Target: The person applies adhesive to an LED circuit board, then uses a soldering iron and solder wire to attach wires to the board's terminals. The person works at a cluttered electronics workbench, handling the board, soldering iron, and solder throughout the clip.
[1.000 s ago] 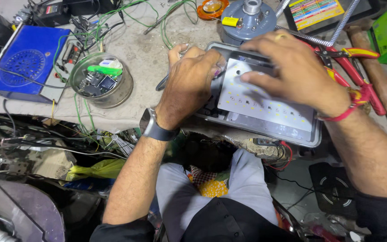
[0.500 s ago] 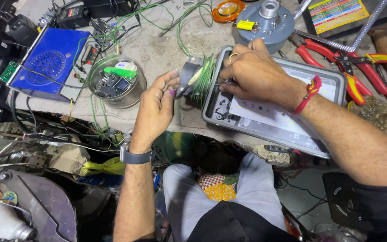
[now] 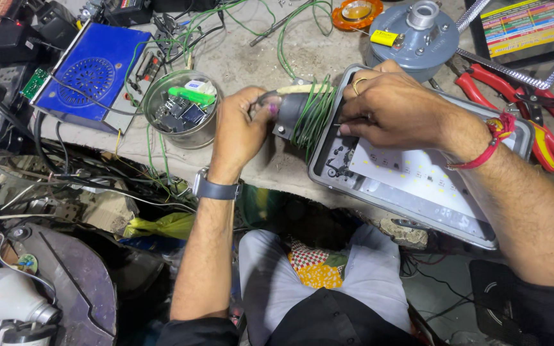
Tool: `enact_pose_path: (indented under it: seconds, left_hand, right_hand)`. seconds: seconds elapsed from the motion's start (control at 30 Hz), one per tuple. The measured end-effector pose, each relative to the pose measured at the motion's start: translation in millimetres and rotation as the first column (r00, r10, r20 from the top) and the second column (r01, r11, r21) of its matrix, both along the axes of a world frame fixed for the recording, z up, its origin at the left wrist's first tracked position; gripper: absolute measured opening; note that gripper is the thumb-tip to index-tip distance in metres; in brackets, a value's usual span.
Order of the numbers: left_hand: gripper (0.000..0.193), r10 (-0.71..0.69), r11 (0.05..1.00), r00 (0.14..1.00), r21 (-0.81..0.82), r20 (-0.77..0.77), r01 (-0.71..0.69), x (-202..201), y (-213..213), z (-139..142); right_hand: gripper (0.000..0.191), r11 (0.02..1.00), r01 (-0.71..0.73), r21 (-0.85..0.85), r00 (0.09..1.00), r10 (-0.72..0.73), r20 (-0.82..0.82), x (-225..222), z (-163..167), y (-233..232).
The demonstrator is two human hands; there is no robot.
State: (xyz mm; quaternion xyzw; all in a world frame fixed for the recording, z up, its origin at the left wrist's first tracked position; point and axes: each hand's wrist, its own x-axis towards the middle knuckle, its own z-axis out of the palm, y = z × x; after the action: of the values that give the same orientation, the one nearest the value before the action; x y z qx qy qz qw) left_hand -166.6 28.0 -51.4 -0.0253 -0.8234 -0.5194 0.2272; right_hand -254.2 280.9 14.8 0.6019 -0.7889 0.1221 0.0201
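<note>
On the cluttered bench (image 3: 251,61) lies a grey lamp housing (image 3: 418,186), its white LED board facing up. The right hand (image 3: 395,106) rests on its left end, fingers pinched on green wire (image 3: 312,115). The left hand (image 3: 238,131) grips the grey socket (image 3: 290,110) there. Just beside stands a bowl (image 3: 181,112) of parts.

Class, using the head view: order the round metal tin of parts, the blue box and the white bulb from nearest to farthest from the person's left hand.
Measured from the left hand:
1. Round metal tin, just left of it.
2. Blue box, farther left, up the bench.
3. White bulb, bottom-left corner, below the bench.
</note>
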Motion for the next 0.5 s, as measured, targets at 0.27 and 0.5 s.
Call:
enact_pose_path:
  seconds: [0.27,0.5]
  left_hand:
    - [0.012,-0.261,0.877,0.965,0.414,-0.018,0.245,-9,-13,-15]
    - [0.022,-0.087,0.972,0.996,0.216,-0.036,0.093,12,-6,4]
  right_hand:
    - [0.020,0.982,0.011,0.187,0.995,-0.029,0.093,-6,6,1]
    - [0.020,0.995,-0.019,0.094,0.985,0.002,0.172,-14,15,10]
